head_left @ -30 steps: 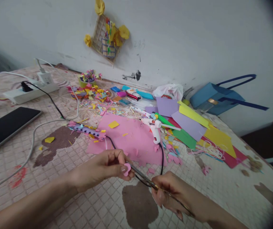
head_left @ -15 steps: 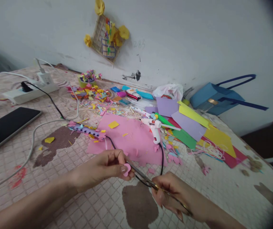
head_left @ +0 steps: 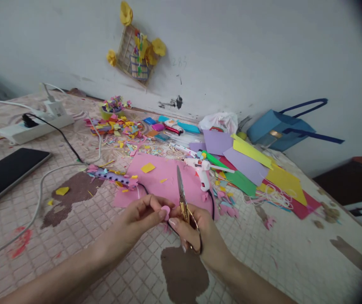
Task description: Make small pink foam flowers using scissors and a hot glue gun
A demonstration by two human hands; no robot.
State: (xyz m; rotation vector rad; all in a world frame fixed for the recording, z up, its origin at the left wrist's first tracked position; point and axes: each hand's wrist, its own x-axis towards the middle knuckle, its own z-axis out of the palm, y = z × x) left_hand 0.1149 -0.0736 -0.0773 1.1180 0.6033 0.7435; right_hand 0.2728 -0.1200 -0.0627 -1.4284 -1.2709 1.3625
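Between the thumb and fingers of my left hand (head_left: 144,216) is a small pink paper piece (head_left: 166,212) with a rounded edge. My right hand (head_left: 201,230) is closed round a pair of gold-handled scissors (head_left: 182,190), blades pointing up and away from me. Its fingertips come close to the pink piece; I cannot tell whether they touch it. Beyond the hands lies a pink sheet (head_left: 168,169) with yellow scraps on it. A white glue gun (head_left: 202,172) rests at its right side, its black cord running behind my hands.
A phone (head_left: 13,175) and a white power strip (head_left: 35,126) with cables are on the left. A decorated purple strip (head_left: 113,176) touches the pink sheet. Coloured sheets (head_left: 250,164) and a blue bag (head_left: 280,130) stand right. Paper scraps (head_left: 117,126) are heaped at the back.
The scissors have swung from lying along my left fingers to pointing upward, away from the pink piece. My right hand has moved left and up, closer to my left hand.
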